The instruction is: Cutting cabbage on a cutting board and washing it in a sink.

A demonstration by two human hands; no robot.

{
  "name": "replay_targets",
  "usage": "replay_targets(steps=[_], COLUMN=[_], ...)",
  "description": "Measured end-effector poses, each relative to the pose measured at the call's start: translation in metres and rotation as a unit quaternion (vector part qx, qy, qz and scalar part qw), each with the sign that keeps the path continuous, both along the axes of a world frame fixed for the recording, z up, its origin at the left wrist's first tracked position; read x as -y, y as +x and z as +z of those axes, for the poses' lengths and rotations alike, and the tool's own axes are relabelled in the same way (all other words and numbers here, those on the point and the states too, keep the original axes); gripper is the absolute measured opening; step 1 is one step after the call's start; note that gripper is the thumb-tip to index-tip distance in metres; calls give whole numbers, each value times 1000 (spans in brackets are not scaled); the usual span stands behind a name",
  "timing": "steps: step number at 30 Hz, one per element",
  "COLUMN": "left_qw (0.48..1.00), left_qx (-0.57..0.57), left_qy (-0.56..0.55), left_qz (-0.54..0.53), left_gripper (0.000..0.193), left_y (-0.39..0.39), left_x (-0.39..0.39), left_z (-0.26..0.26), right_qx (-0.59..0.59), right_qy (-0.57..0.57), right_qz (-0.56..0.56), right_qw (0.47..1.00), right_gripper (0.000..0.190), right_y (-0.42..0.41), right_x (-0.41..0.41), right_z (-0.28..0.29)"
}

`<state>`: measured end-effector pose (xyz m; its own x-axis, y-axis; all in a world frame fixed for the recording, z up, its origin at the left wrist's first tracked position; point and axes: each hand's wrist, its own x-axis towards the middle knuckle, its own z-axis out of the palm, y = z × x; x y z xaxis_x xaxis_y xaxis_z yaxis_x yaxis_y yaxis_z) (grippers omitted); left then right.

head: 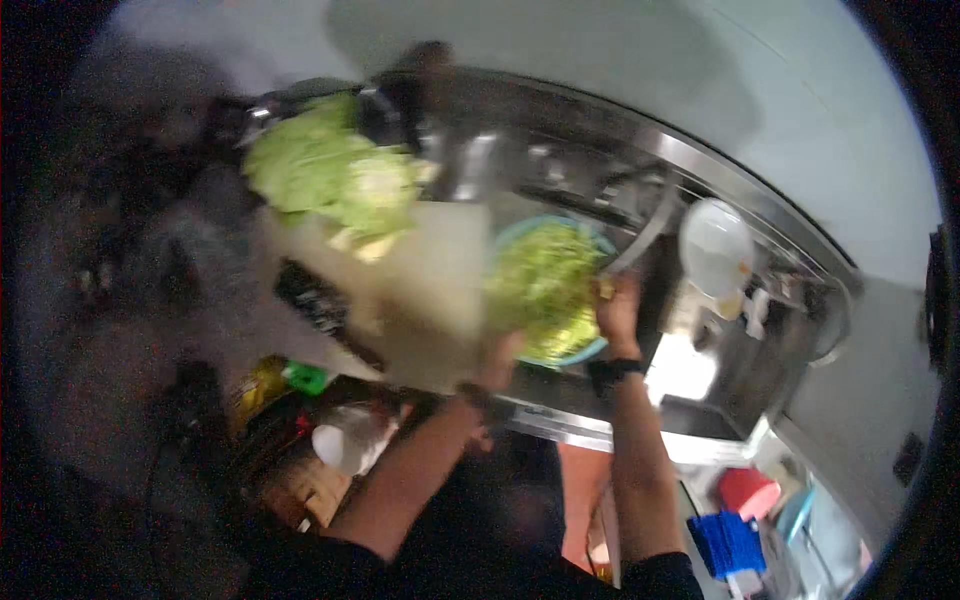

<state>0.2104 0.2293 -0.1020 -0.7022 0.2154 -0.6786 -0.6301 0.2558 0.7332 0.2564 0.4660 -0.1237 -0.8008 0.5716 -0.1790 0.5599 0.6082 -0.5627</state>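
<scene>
A light-blue basin (592,352) filled with shredded green leaves (544,289), likely cabbage or lettuce, sits at the middle of the view, over the sink area. My right hand (619,311) grips the basin's right rim; a dark band circles that wrist. At its lower left side, my left hand (504,356) is blurred by motion, so its fingers and any contact with the basin are unclear. Left of the basin lies a pale cutting board (450,247). Large whole leaves and a cut leafy head (367,180) are heaped at the board's far left corner.
A pale curved faucet spout or hose (649,229) reaches towards the basin's right side. Farther right, a white bowl (716,247) stands by the metal sink. A dark patterned object (311,296) is left of the board. Below right are a red container (748,491) and a blue basket (727,544).
</scene>
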Motion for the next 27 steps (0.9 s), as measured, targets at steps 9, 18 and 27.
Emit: replay_targets(steps=[9,18,27], left_qw=[929,898,785], left_qx=[-330,-373,-185], left_qy=[13,-225,-568], left_qz=[-168,57,-166], left_gripper=[20,25,57], left_y=[-27,-205,-494], left_x=[26,287,587], left_z=[107,179,175], right_qx=[26,-107,-112], right_qy=[-48,-128,-244], right_qz=[-66,182,268], right_qw=[996,969,925], right_gripper=[28,26,30], right_y=[-5,-54,-188], right_x=[66,232,414], right_z=[107,199,238])
